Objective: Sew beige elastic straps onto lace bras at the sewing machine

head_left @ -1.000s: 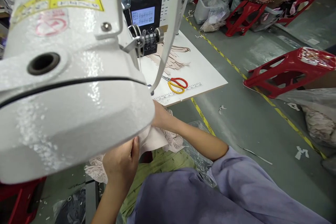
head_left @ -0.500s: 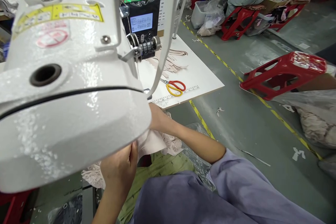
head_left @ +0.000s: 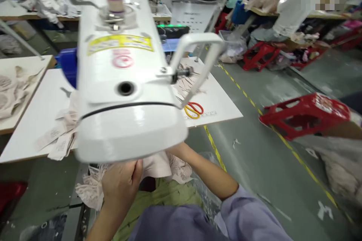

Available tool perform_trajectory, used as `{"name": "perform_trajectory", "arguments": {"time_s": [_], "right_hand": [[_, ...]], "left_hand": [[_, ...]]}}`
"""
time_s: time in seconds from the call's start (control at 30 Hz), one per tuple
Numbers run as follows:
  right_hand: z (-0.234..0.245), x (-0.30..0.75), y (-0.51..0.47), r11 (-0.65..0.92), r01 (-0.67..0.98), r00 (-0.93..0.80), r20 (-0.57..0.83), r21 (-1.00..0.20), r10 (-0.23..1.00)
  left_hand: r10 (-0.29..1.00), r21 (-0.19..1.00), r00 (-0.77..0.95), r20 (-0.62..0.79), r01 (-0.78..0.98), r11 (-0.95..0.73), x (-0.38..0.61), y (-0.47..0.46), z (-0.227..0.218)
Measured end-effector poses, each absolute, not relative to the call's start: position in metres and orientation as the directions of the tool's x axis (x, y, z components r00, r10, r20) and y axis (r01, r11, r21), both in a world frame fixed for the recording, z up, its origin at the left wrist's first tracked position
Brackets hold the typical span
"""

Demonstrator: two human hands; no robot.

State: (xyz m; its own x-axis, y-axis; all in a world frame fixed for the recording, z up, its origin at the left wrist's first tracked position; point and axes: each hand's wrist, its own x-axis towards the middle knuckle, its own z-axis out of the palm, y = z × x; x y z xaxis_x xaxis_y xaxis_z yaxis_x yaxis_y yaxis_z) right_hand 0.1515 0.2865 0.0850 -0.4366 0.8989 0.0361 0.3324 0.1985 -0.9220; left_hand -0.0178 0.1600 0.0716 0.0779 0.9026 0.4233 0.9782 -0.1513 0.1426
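A white sewing machine (head_left: 124, 83) fills the middle of the view and hides its needle area. My left hand (head_left: 120, 184) reaches under the machine's near end, fingers curled on pale pink lace fabric (head_left: 158, 165). My right forearm runs up from a lilac sleeve, and my right hand (head_left: 177, 147) is almost wholly hidden beneath the machine head, so its fingers do not show. The lace hangs off the table's front edge toward my lap.
Red-and-yellow scissors (head_left: 192, 109) lie on the white table (head_left: 223, 101) right of the machine, near beige cut pieces (head_left: 188, 83). Paper labels (head_left: 59, 139) lie at left. A red stool (head_left: 305, 115) stands on the grey floor. Another person (head_left: 294, 11) sits at back right.
The view has pulled back and up, so the machine looks smaller and the left tables show. My left hand has stayed on the lace under the machine.
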Motion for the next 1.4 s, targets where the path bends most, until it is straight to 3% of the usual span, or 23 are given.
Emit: {"name": "perform_trajectory", "arguments": {"time_s": [0.1,0.2,0.43,0.63,0.9,1.03,1.17,1.27,1.4], "right_hand": [[0.081,0.150,0.281,0.239,0.343,-0.461,0.059,-0.908,0.885],[0.067,0.151,0.279,0.266,0.340,-0.477,0.078,-0.902,0.875],[0.043,0.152,0.283,0.276,0.439,-0.485,0.033,-0.855,0.874],[0.040,0.156,0.281,0.339,0.474,-0.474,0.089,-0.813,0.876],[0.030,0.165,0.284,0.353,0.501,-0.437,0.121,-0.790,0.891],[0.029,0.165,0.283,0.325,0.440,-0.392,0.146,-0.837,0.908],[0.027,0.158,0.273,0.183,0.297,-0.348,0.073,-0.937,0.935],[0.024,0.151,0.256,-0.018,0.117,-0.273,-0.049,-0.993,0.961],[0.023,0.154,0.229,-0.373,-0.268,-0.288,-0.296,-0.888,0.911]], "left_hand": [[0.881,0.259,0.021,0.472,0.952,-0.161,-0.018,0.157,0.073],[0.846,0.301,-0.012,0.532,0.937,-0.176,-0.016,0.156,0.072],[0.804,0.354,-0.060,0.592,0.915,-0.192,-0.010,0.156,0.065],[0.798,0.367,-0.066,0.599,0.908,-0.201,-0.007,0.156,0.062],[0.802,0.382,-0.072,0.593,0.902,-0.201,-0.007,0.155,0.059],[0.804,0.409,-0.072,0.591,0.886,-0.221,-0.009,0.153,0.062],[0.786,0.402,-0.069,0.614,0.885,-0.236,-0.011,0.153,0.064],[0.800,0.405,-0.057,0.597,0.882,-0.239,-0.014,0.153,0.063],[0.811,0.398,0.029,0.585,0.860,-0.318,-0.020,0.151,0.063]]}}
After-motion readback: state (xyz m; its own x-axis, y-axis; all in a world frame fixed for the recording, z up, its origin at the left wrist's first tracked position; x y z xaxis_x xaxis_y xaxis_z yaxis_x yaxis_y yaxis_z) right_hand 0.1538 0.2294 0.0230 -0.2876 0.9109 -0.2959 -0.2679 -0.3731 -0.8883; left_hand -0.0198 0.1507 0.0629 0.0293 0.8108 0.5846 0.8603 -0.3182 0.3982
